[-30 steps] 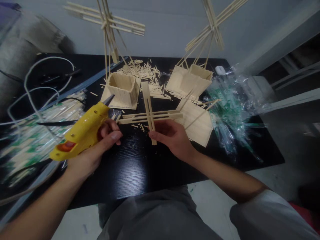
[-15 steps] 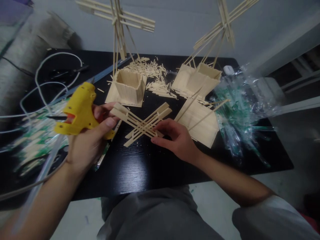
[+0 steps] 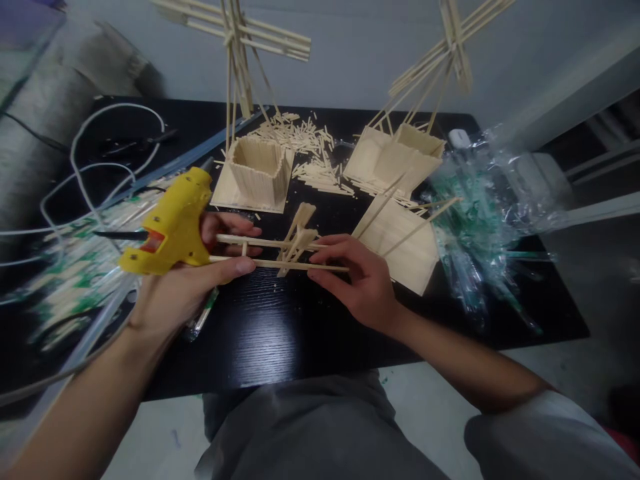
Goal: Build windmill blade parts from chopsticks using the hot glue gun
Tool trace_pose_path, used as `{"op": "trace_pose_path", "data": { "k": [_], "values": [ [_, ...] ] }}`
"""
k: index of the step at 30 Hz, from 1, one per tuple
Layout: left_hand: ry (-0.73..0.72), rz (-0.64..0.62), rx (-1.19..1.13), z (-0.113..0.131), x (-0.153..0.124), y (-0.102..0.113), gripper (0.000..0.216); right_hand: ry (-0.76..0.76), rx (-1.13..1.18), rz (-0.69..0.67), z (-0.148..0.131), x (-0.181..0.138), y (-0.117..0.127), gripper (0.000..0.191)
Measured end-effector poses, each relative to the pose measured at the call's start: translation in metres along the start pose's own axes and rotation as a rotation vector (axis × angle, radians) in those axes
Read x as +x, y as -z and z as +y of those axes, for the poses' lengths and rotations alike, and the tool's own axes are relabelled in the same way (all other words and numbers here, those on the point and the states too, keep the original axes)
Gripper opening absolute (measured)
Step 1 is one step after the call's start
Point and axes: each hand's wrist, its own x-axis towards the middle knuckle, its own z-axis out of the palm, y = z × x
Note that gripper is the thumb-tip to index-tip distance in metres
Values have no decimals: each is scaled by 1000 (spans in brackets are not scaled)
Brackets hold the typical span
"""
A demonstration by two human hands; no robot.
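My left hand (image 3: 200, 280) grips a yellow glue gun (image 3: 173, 227), its nozzle pointing up and away; the thumb and a finger also pinch one end of a cross of thin wooden sticks (image 3: 285, 250). My right hand (image 3: 357, 277) holds the other end of that cross, which is turned almost edge-on above the black table (image 3: 280, 333). Just beyond it stands a small open box of sticks (image 3: 257, 170) on a flat base, with a tall stick mast rising from it.
A second stick model (image 3: 395, 157) with a mast stands at the back right, a flat stick panel (image 3: 405, 243) before it. Loose stick offcuts (image 3: 305, 143) lie at the back. Crumpled clear wrappers (image 3: 480, 220) fill the right, white cables (image 3: 95, 167) and bundled sticks (image 3: 70, 273) the left.
The stick cross went from lying flat to being lifted and turned edge-on between both hands. My left hand, still gripping the glue gun, came over to pinch its end.
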Motion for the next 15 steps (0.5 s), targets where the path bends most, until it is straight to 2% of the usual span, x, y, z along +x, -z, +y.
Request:
{"op": "trace_pose_path", "data": {
  "k": [4, 9, 15],
  "values": [
    [39, 2, -27, 1, -3, 1, 48, 63, 13, 52, -2, -3, -2, 23],
    [86, 101, -94, 2, -4, -3, 50, 52, 211, 123, -4, -5, -7, 58],
    [172, 125, -187, 8, 0, -11, 53, -72, 270, 109, -10, -4, -6, 65]
  ]
}}
